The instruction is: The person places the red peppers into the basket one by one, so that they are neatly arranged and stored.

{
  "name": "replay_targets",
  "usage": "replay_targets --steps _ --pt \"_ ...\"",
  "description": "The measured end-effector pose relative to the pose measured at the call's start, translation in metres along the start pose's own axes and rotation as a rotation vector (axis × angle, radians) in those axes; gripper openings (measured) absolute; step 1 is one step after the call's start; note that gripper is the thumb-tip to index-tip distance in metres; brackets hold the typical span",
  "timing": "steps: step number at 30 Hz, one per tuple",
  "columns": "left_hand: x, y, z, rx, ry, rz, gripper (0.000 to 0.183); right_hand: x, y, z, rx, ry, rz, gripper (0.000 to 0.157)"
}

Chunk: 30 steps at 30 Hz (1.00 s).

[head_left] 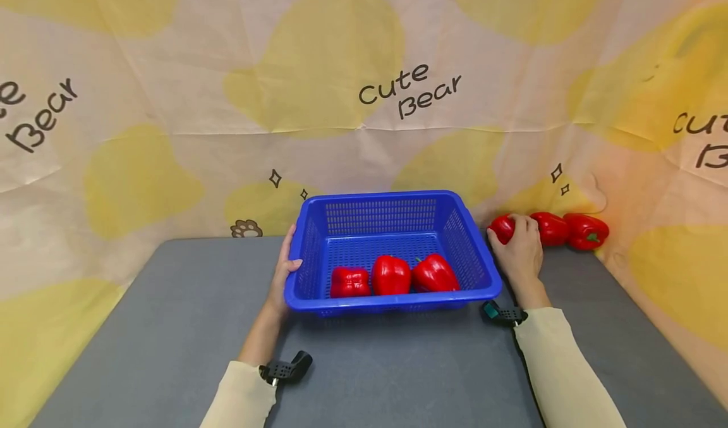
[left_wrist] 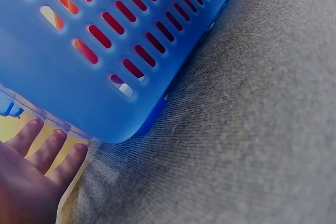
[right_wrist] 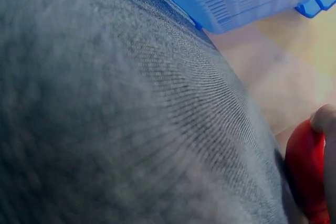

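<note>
A blue plastic basket stands on the grey table, with three red bell peppers inside along its near wall. My left hand holds the basket's left side, thumb over the rim and fingers along the outside. In the left wrist view, the fingers extend at the edge of the basket. To the right of the basket, my right hand grips a red bell pepper from above. The right wrist view shows part of that pepper beside a finger.
Two more red bell peppers lie in a row to the right of my right hand, by the back edge. A patterned cloth hangs behind the grey table. Both wrists wear black camera straps.
</note>
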<state>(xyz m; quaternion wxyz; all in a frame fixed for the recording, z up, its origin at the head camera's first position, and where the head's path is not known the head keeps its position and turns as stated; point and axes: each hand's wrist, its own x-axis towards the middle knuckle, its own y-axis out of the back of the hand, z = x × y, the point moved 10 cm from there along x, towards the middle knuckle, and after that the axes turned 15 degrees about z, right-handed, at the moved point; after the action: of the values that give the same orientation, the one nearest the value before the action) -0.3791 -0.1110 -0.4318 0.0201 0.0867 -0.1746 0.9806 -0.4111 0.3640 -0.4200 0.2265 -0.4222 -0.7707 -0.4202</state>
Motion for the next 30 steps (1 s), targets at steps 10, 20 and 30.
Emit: replay_targets --steps 10,20,30 --pt "0.002 0.001 0.002 -0.017 0.015 0.014 0.081 -0.012 0.002 -0.001 -0.043 -0.01 -0.013 0.055" --pt "0.001 0.002 -0.002 -0.026 0.03 0.012 0.082 -0.027 0.009 -0.006 -0.096 -0.04 -0.05 0.05" --pt "0.004 0.002 -0.001 0.018 -0.01 0.017 0.079 -0.04 0.02 -0.007 -0.03 -0.126 -0.052 0.053"
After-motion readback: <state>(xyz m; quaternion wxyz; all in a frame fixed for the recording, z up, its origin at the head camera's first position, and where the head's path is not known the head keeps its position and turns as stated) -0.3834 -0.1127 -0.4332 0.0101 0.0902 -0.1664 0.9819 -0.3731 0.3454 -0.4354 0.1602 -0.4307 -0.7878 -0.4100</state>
